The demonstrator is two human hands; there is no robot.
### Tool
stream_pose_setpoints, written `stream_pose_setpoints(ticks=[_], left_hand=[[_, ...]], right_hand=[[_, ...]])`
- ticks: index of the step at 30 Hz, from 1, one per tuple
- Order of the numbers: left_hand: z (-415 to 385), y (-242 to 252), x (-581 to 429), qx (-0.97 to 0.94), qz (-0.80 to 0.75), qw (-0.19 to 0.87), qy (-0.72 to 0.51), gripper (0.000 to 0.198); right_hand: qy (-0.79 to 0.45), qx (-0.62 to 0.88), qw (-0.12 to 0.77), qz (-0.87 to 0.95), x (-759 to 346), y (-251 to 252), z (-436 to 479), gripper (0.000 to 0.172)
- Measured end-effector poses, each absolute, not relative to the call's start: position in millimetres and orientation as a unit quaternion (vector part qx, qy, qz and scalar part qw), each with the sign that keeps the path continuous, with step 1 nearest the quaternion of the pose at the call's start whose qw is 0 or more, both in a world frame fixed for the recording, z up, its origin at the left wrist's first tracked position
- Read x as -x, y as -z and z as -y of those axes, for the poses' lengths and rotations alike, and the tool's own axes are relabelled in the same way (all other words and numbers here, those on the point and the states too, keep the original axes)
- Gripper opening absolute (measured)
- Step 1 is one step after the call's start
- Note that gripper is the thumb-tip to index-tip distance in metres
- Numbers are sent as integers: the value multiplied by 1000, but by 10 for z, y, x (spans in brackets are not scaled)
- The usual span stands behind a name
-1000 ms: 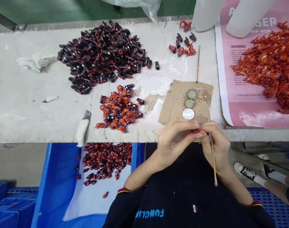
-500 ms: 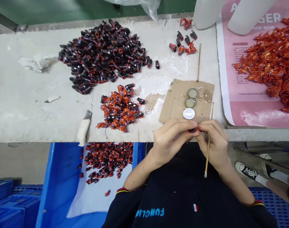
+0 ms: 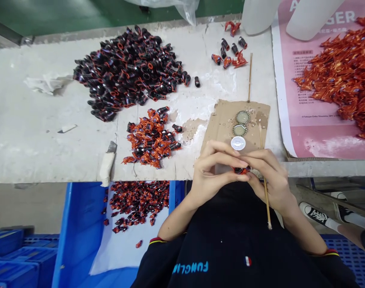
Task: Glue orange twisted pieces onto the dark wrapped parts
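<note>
A: Where's the small black-and-red figurine piece (image 3: 239,171)?
B: Over the table's (image 3: 186,170) near edge, at three o'clock from the left hand (image 3: 208,183) — its thumb and forefinger are pinched on it.
A: Its long axis?
B: Roughly nine to three, I'd judge — it's partly covered.
A: And the right hand (image 3: 275,182)?
B: Just beside, at the piece's three o'clock, fingers closed round a wooden stick (image 3: 267,206) running about twelve to six; I can't tell whether they touch the piece.

Dark shirt (image 3: 227,250), blue lettering (image 3: 190,268), red-and-yellow cuffs (image 3: 157,240)
</note>
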State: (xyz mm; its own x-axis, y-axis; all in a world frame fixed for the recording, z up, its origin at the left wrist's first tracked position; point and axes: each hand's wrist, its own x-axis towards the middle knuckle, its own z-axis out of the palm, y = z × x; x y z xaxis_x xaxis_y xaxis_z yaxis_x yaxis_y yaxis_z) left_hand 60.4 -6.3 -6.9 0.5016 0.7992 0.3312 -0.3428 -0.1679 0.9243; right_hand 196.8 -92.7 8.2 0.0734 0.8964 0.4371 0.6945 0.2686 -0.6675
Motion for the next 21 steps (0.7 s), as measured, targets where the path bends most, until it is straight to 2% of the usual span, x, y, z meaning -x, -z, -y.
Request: stream_pose_setpoints(ticks=[9, 15, 21], left_hand=[[91, 174, -626, -524, -184, 697, -455, 26], [115, 181, -612, -493, -196, 724, -441, 24], [107, 124, -589, -556, -185, 683, -437, 23]], right_hand=[[-99, 590, 444, 667, -1924, -121, 859, 14], [-110, 592, 446, 662, -1907, -84, 865, 14], [-144, 580, 448, 665, -1932, -56, 877, 15]])
